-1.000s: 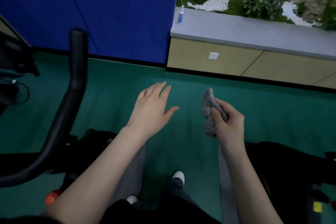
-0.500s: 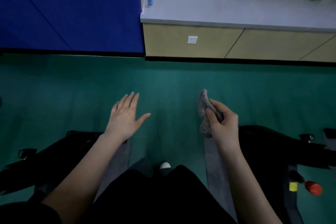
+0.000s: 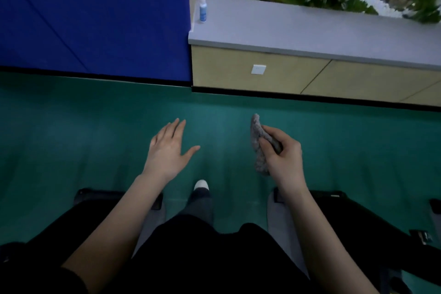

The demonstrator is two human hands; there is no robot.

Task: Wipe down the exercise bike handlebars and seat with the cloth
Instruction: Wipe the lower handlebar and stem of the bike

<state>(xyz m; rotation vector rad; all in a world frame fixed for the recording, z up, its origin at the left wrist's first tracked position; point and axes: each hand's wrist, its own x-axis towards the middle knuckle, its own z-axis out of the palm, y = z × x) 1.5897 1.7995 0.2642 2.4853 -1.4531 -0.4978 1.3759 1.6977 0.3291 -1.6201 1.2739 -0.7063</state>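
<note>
Neither the handlebars nor the seat was in sight, only dark machine parts low at the edges. I judged that no wiping was under way, and I could not tell how much, if any, was already done. My right hand gripped the bunched grey cloth, thumb and curled fingers round it, in the air above the green floor. My left hand hung flat and empty near it, fingers straight, touching nothing.

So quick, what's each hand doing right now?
Left hand: open, fingers straight, holding nothing, over the green floor.
Right hand: closed around the grey cloth, bunched in its fingers.
</note>
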